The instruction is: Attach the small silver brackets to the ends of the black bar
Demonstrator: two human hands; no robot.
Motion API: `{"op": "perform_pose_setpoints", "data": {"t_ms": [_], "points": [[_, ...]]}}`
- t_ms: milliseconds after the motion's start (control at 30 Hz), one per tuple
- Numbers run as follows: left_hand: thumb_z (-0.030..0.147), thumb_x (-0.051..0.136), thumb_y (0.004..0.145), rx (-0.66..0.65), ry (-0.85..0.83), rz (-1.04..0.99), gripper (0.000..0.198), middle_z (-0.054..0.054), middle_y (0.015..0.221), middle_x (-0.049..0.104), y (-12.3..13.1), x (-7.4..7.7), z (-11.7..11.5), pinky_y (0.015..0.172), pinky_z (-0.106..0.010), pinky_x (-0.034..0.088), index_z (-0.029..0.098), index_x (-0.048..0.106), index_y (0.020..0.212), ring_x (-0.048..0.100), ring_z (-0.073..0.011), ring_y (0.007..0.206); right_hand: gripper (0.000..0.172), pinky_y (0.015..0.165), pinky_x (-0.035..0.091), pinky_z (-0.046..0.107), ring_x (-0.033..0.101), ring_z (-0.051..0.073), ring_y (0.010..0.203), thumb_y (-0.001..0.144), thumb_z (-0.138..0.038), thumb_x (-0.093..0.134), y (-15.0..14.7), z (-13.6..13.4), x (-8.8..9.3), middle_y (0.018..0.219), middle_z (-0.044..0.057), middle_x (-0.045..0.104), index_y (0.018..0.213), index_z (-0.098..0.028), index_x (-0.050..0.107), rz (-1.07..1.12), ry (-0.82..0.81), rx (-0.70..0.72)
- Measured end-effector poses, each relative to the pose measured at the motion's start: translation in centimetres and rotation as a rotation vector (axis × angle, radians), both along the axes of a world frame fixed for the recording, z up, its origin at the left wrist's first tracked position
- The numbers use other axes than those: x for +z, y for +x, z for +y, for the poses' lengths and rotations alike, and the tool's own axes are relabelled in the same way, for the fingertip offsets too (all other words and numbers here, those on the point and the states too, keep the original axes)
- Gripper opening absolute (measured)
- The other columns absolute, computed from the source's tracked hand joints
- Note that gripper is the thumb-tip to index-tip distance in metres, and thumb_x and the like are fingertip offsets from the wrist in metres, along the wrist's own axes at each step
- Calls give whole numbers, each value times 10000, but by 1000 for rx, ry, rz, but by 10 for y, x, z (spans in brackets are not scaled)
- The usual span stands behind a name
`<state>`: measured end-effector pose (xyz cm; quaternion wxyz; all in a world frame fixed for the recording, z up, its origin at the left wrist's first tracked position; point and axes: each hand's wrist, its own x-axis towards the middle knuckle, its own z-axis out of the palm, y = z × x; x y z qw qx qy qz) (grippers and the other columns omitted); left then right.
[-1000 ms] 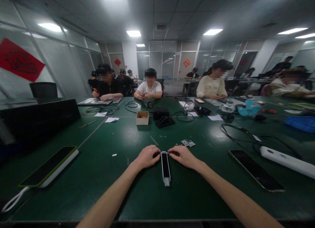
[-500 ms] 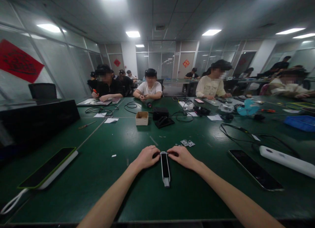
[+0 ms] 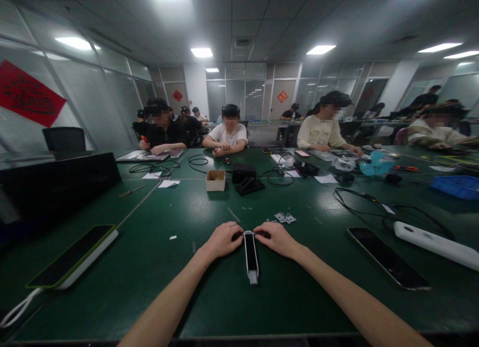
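A slim white device with a black face [image 3: 251,254] lies lengthwise on the green table [image 3: 149,287], pointing away from me, with a grey tip at its near end. My left hand [image 3: 223,239] and my right hand [image 3: 277,238] meet at its far end from either side. Their fingers pinch that end, and a dark part there is partly hidden by them. Just beyond my right hand lie small metal hinge plates [image 3: 285,217].
A dark tablet on a white strip [image 3: 71,254] lies at my left. A phone [image 3: 388,258] and a white power strip [image 3: 436,245] lie at my right. Further off are a cardboard box [image 3: 215,180], black cables [image 3: 355,197] and a blue tray [image 3: 455,187]. Co-workers [image 3: 224,130] sit across the table.
My hands stay on the device without visible shift. The whole view drifts slightly. A co-worker in a pale top at the right reaches further along the table.
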<state>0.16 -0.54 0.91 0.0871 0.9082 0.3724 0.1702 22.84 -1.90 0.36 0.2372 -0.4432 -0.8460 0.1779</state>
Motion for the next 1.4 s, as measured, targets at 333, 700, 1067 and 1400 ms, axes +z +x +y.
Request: {"op": "perform_pose_setpoints", "data": {"t_ms": [333,700,1067,1400], "points": [[256,496,865,3,-4,-2,163,-32,852,601,-1,-1,1,698,-251,438,176,616,940,559,-158,780,220,723,477,291,589,154,789,851,-283,552,2,-1,7,903,45,660,1018,-183,655,-41,4,19],[265,478,881,-4,-52,-20,187,-38,903,608,0,-1,1,733,-264,444,184,620,971,561,-159,809,208,676,466,274,597,151,727,830,-314,521,67,13,39,823,41,672,836,-170,672,-42,50,-209],[285,481,888,-2,-66,-27,195,-40,909,601,0,-1,3,709,-259,443,182,620,978,564,-160,811,76,522,408,212,606,137,620,700,-216,620,78,17,21,718,21,667,742,-186,675,-258,-357,-228],[272,490,877,4,-37,-17,183,-37,890,605,-1,-7,5,718,-258,443,183,620,971,562,-158,799,89,543,409,214,617,149,678,734,-212,573,73,14,24,768,37,667,757,-166,645,-319,-503,-307]]}}
